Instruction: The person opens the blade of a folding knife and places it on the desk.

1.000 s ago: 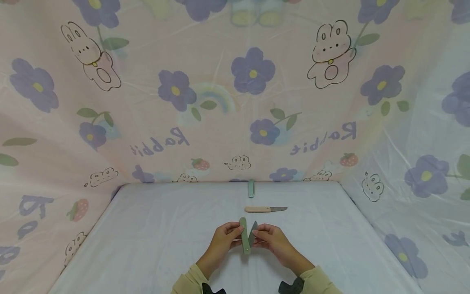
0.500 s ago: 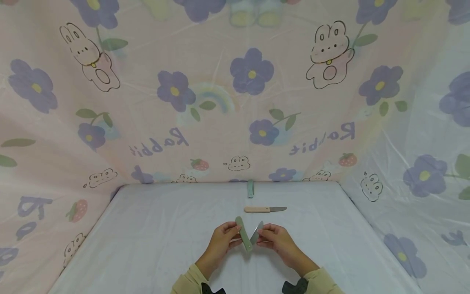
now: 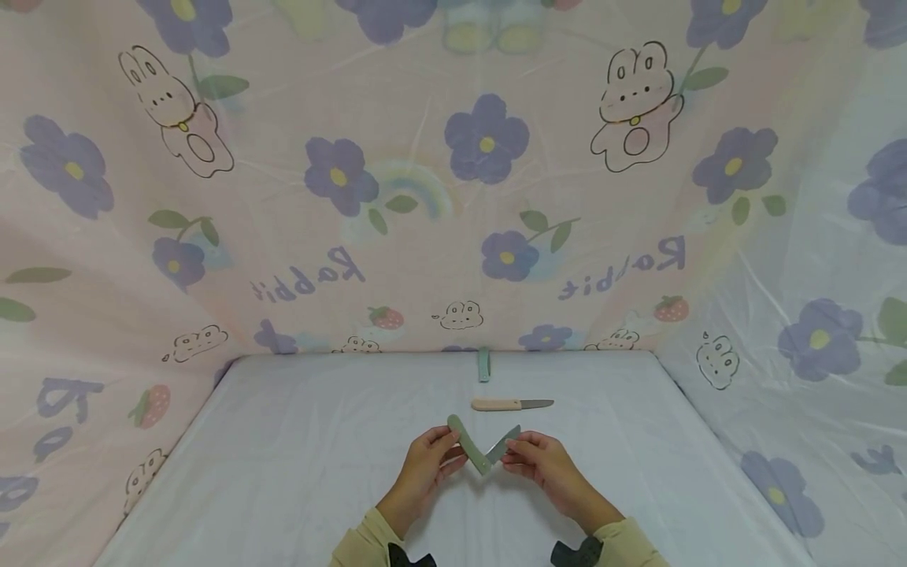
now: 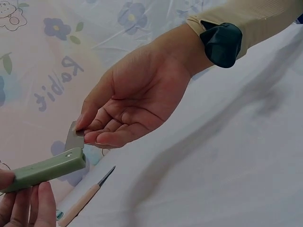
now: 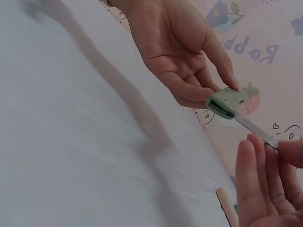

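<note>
A folding knife with a green handle [image 3: 469, 446] is held between both hands above the white table, its blade [image 3: 504, 443] swung partway out so the two make a V. My left hand [image 3: 429, 465] grips the handle between thumb and fingers. With thumb and fingertips, my right hand [image 3: 544, 463] pinches the grey blade near its tip. The left wrist view shows the pivot end of the green handle [image 4: 52, 169] and the right hand [image 4: 137, 90] on the blade. Seen from the right wrist, the blade [image 5: 255, 130] runs from the handle slot to the right fingertips.
Beyond the hands a knife with a light wooden handle [image 3: 497, 404] lies on the white-covered table [image 3: 319, 441], blade to the right. Further back, a mint-green folded piece [image 3: 484, 365] lies at the table's rear edge. A printed cloth [image 3: 418, 236] hangs around the back and sides.
The blade has swung further out from the green handle. My right hand has moved right with the blade, while the handle has tilted left in my left hand.
</note>
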Demonstrator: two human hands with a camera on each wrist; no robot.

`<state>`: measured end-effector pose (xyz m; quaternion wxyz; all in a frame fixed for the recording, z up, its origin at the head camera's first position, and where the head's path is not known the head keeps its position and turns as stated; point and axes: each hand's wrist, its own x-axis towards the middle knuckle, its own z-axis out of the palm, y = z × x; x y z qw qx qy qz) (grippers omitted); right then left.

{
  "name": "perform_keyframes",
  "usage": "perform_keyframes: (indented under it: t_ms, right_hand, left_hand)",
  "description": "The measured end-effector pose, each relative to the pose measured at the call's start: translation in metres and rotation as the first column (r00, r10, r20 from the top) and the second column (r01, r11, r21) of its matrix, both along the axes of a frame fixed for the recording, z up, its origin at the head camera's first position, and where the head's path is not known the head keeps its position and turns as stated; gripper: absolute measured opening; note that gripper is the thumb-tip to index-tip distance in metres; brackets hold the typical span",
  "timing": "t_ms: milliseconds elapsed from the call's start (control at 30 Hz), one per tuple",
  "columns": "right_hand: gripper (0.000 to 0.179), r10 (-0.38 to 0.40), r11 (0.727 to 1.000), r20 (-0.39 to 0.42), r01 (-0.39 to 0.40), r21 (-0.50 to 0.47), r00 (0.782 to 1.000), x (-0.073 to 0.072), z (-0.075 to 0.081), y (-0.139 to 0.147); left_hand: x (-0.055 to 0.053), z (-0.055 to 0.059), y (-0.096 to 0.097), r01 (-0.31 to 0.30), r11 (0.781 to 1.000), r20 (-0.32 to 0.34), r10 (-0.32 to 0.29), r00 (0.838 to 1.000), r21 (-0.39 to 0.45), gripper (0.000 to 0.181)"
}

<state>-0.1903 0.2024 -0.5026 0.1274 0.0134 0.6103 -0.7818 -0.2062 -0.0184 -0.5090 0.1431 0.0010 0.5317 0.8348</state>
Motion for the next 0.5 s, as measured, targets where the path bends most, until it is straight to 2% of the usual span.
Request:
perform_keyframes:
  t_ms: [200,500]
  right_hand:
    - [0.015,-0.013,0.999,0.016,0.014,-0.031,1.0,0.0021,0.0026,0.0037]
    - [0.009,-0.076,0.991,0.022,0.078,-0.105,0.997,0.0049,0.0033,0.0066]
  left_hand:
    - [0.0007,-0.0017,-0.0005,-0.015,0.998,0.007,0.015,1.0,0.059,0.034]
    - [0.0017,-0.0018,0.0021,-0.049,0.989,0.042,0.044,0.998,0.138,0.03]
